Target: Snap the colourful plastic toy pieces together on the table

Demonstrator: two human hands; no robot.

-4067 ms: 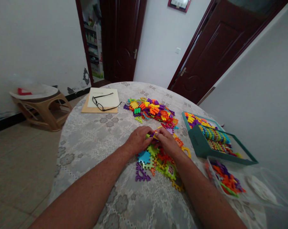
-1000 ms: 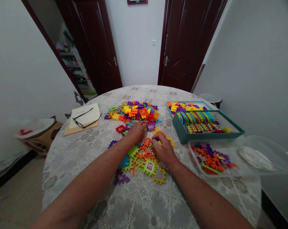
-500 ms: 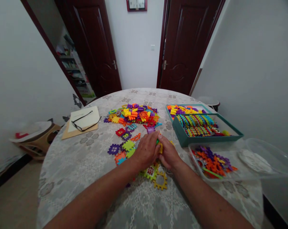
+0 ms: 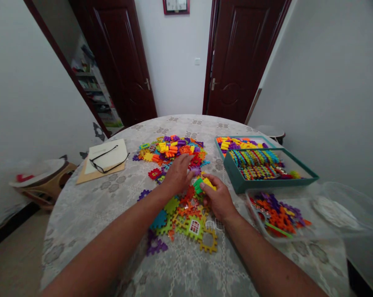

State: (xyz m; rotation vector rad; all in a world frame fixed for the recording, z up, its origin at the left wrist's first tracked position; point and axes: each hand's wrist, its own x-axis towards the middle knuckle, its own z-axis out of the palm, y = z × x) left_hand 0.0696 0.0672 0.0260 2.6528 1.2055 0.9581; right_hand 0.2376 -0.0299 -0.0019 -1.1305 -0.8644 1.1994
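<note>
My right hand (image 4: 220, 198) pinches a joined pair of plastic building blocks, a green block (image 4: 198, 186) and a yellow block (image 4: 208, 183). To its left, my left hand (image 4: 178, 173) reaches toward the far pile with fingers stretched out, and nothing shows in it. Just beyond those fingers lies a heap of orange, yellow, purple and red blocks (image 4: 171, 147). Beneath and in front of both hands, flat notched pieces are spread out, among them a lime piece with a white window (image 4: 194, 227), a yellow frame (image 4: 208, 243) and a purple piece (image 4: 155, 243).
At right stand a green box (image 4: 240, 181) of colourful stacked rings, a shallow tray (image 4: 268, 142) of blocks and a clear plastic container (image 4: 257, 225) with orange and purple pieces. Glasses (image 4: 106, 168) rest on papers (image 4: 120, 150) at the left of the tablecloth (image 4: 90, 222).
My hands were together around the blocks; now they are apart. My left hand has let go and moved up and left toward the pile, while the right keeps the green and yellow blocks.
</note>
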